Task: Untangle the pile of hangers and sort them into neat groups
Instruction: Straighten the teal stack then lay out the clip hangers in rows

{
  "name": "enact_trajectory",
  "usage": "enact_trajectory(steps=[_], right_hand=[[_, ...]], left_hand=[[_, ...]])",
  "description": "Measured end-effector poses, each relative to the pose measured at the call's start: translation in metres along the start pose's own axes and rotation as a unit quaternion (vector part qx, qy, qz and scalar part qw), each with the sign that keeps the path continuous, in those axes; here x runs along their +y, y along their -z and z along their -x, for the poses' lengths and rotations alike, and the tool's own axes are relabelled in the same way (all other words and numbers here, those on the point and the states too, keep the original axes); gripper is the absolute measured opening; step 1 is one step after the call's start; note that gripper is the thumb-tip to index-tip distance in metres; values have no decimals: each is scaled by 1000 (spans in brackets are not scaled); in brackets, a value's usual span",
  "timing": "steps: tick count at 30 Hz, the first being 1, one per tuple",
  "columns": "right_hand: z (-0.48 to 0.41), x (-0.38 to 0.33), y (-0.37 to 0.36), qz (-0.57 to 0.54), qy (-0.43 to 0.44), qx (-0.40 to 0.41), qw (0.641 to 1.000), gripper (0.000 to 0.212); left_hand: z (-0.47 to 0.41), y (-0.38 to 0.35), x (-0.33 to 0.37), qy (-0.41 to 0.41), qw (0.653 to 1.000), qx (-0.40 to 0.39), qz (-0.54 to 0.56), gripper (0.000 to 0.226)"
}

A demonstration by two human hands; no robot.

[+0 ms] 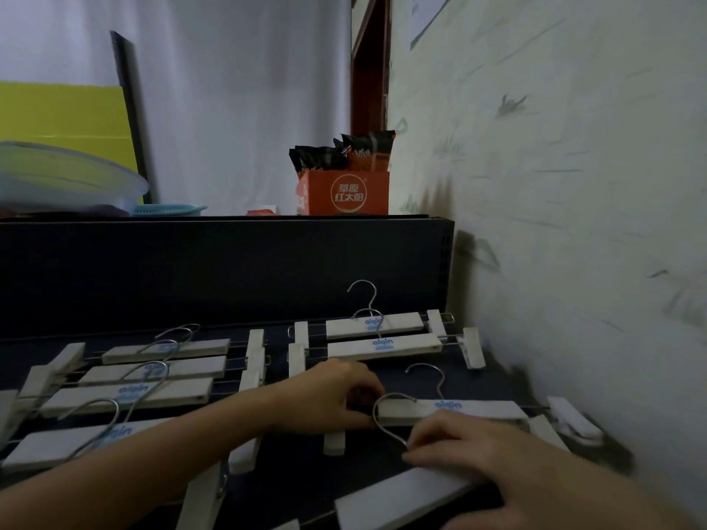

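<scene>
Near the counter's (497, 376) right edge, the left hand (336, 395) grips the end of 1 hanger (459, 411). The right hand (489, 445) pinches the hook (375, 413) of another, which lies across it. Best to lift that hook clear first, then lay both parallel to the 2 hangers (382, 334) behind.

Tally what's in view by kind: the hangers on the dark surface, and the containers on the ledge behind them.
wooden clip hangers: 8 (4 in the left group, 2 at back right, 2 nearest the camera)
orange box: 1
blue basket: 1
clear plastic basin: 1
Total: 11
</scene>
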State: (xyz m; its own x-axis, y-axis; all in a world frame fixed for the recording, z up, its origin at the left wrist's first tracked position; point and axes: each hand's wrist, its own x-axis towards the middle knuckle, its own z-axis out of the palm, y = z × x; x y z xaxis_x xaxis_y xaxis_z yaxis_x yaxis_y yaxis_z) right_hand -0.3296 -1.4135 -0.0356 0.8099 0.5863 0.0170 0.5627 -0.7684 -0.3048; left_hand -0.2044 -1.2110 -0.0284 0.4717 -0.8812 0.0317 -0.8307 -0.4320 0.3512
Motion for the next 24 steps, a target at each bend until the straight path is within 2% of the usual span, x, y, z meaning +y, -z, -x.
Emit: enact_trajectory(steps=[3,8,11,13,16,19,21,24], right_hand=[[-1,2,-16,7,-5,83,997,43],[4,-13,-17,9,47,123,991,37],[19,-26,-6,14,36,152,988,30],[32,-33,7,57,37,223,973,31],[53,-41,27,59,27,294,954,32],[65,-41,44,67,-5,362,930,32],[71,-38,51,57,-28,391,918,39],[75,-25,58,41,-62,408,910,47]], left_hand=[[0,0,0,-1,1000,6,0,32],[-1,2,-1,12,1000,-11,20,31],[-2,1,-3,18,999,-15,33,29],[-1,0,-5,5,999,1,31,29],[2,-3,-3,-34,998,44,13,29],[12,-6,1,-67,993,83,55,30],[22,-5,7,-57,992,99,56,34],[34,-1,18,-51,990,132,-16,32]])
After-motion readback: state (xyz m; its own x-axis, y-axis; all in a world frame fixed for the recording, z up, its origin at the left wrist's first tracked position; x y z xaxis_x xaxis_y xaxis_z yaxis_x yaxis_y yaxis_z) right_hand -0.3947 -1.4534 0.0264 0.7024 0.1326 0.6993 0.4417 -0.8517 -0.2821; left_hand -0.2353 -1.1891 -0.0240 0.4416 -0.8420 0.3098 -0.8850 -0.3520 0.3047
